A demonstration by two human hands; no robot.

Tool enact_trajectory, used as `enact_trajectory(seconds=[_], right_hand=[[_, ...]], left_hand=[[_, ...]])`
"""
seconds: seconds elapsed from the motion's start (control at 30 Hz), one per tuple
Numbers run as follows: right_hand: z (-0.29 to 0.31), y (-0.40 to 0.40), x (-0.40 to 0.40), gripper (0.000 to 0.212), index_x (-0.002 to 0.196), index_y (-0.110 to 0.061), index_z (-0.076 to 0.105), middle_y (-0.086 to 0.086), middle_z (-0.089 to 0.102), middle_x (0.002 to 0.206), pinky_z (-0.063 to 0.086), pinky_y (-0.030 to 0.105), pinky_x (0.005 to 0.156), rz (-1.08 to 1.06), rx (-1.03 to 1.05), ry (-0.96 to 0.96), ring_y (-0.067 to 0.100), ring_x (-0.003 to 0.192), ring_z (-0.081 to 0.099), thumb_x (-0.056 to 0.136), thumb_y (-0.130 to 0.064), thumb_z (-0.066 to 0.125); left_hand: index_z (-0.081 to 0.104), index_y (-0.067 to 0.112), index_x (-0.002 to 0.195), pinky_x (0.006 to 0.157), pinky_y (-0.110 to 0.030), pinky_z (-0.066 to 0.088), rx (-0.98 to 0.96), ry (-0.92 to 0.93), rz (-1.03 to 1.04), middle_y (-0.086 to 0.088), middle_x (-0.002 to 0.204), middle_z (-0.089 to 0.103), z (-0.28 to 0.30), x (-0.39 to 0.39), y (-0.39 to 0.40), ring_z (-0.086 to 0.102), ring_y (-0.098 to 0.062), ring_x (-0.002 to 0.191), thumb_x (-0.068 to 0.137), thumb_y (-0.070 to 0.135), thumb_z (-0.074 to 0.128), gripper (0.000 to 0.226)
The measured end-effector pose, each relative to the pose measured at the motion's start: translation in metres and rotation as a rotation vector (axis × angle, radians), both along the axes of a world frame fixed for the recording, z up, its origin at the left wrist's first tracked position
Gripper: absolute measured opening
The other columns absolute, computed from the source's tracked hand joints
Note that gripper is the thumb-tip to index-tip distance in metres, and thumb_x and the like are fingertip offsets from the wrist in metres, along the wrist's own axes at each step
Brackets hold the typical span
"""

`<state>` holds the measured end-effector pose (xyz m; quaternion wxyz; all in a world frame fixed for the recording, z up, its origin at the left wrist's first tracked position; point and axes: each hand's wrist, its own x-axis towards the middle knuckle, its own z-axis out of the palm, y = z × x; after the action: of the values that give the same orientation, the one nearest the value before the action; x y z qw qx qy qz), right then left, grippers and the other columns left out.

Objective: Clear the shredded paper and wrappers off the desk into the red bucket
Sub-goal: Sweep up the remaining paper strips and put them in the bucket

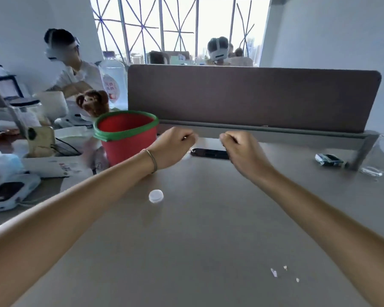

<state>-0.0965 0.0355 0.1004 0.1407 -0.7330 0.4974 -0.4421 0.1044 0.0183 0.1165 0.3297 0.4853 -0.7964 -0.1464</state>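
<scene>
Hands curled shut, left hand and right hand, contents hidden, phone partly covered, red bucket interior unseen.

Matt, smooth desk top — red plastic bucket, felt-like cloth divider, glossy black phone.

Both forearms stretched forward; left hand and right hand fisted (fingers curled in), apart.

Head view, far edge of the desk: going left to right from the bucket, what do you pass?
Red bucket → left hand → black phone → right hand → small crumpled pack → clear plastic wrapper.
</scene>
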Motion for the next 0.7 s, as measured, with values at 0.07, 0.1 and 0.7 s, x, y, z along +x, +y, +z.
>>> enact_trajectory(seconds=[0.07, 0.1, 0.7], right_hand=[[0.019, -0.02, 0.025, 0.04, 0.066, -0.018, 0.032, -0.003, 0.027, 0.059, 0.021, 0.036, 0.054, 0.049, -0.013, -0.028, 0.01, 0.053, 0.023, 0.102, -0.023, 0.047], [0.027, -0.031, 0.037, 0.04, 0.065, -0.018, 0.033, -0.005, 0.027, 0.057, 0.022, 0.035, 0.054, 0.07, -0.005, -0.047, 0.01, 0.051, 0.024, 0.102, -0.024, 0.047], [0.068, -0.169, 0.184, 0.046, 0.061, -0.008, 0.045, 0.0, 0.044, 0.051, 0.037, 0.038, 0.061, 0.182, 0.001, 0.209, 0.022, 0.053, 0.045, 0.104, -0.025, 0.046]], left_hand=[[0.037, 0.013, 0.065, 0.05, -0.028, 0.024, -0.03, 0.0, 0.043, 0.002, 0.06, 0.033, 0.019, 0.022, -0.015, 0.024, -0.008, 0.053, 0.1, 0.021, 0.047, 0.038], [0.038, 0.01, 0.065, 0.05, -0.028, 0.024, -0.04, -0.009, 0.066, 0.001, 0.061, 0.033, 0.026, 0.032, -0.023, 0.025, -0.009, 0.054, 0.1, 0.021, 0.047, 0.038], [0.06, 0.022, 0.069, 0.07, -0.028, 0.041, 0.065, -0.569, 0.505, 0.004, 0.084, 0.063, 0.039, 0.181, -0.129, 0.06, -0.022, 0.083, 0.095, 0.046, 0.052, 0.037]])
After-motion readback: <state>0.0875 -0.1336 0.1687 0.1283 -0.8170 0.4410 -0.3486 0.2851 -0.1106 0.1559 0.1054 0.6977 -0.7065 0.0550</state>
